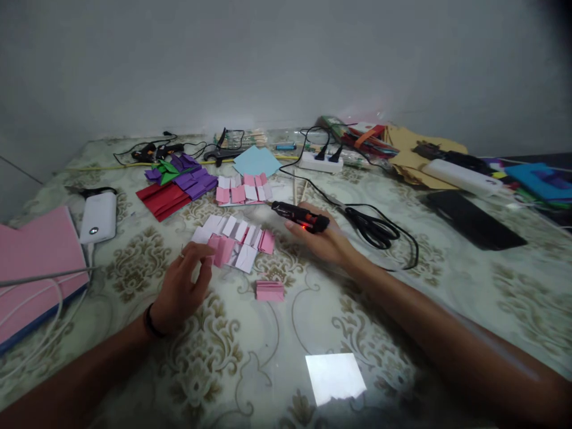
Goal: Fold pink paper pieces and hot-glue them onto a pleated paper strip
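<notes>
In my right hand (319,238) is a black hot glue gun (297,215), its red light glowing and its nozzle pointing left. My left hand (185,286) pinches a folded pink paper piece (222,249) at the near left edge of a cluster of folded white and pink paper pieces (243,232). Behind that lies a second joined set of pink and white folded papers (243,189), close to the glue gun's nozzle. A single folded pink strip (270,291) rests alone on the patterned tablecloth, nearer to me.
Purple folded papers (194,180), a red one (163,198) and light blue sheets (257,161) lie behind. A black cord (373,229) coils right of the glue gun, near a white power strip (322,161). A power bank (99,216) stands left, a black phone (473,219) right.
</notes>
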### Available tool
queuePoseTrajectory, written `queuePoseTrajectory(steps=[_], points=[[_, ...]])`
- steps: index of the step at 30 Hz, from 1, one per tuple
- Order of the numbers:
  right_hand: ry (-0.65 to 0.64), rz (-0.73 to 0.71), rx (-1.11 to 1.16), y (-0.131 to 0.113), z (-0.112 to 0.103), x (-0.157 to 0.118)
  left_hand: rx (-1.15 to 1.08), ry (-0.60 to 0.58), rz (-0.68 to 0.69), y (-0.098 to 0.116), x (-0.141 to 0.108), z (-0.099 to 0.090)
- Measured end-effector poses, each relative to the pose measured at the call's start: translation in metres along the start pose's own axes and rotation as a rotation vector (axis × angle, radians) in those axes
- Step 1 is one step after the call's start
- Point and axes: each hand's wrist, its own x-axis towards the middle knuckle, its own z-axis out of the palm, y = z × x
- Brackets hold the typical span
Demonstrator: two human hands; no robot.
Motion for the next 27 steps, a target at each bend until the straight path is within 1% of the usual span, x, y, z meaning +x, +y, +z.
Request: queuePoseTrajectory(steps=[2,5,7,9,12,15,19,22,27], points=[[-0.103,0.075,0.044,-0.007,-0.002,-0.003,0.003,-0.046,0.097,0.002,-0.003,0.001],[-0.207,0.048,0.068,-0.012,0.001,-0.005,-0.006,-0.156,0.263,0.007,-0.006,0.003],[-0.247,0.041,0.077,-0.011,0.006,-0.006,0.005,-0.211,0.307,0.010,-0.006,0.004],[-0.267,0.058,0.084,-0.010,0.010,-0.006,0.033,-0.255,0.317,0.011,-0.005,0.004],[-0.259,0.092,0.112,-0.006,0.012,-0.006,0.056,-0.329,0.326,0.012,-0.003,0.005],[-0.223,0.141,0.168,0.000,0.013,-0.006,0.067,-0.419,0.310,0.011,-0.006,0.007],[-0.171,0.285,0.154,0.013,0.014,-0.006,0.062,-0.505,0.315,0.006,-0.010,0.012],[-0.171,0.340,0.168,0.020,0.016,-0.004,0.059,-0.512,0.306,0.004,-0.011,0.014],[-0.151,0.309,0.218,0.023,0.017,-0.003,0.067,-0.475,0.320,0.007,-0.009,0.012]])
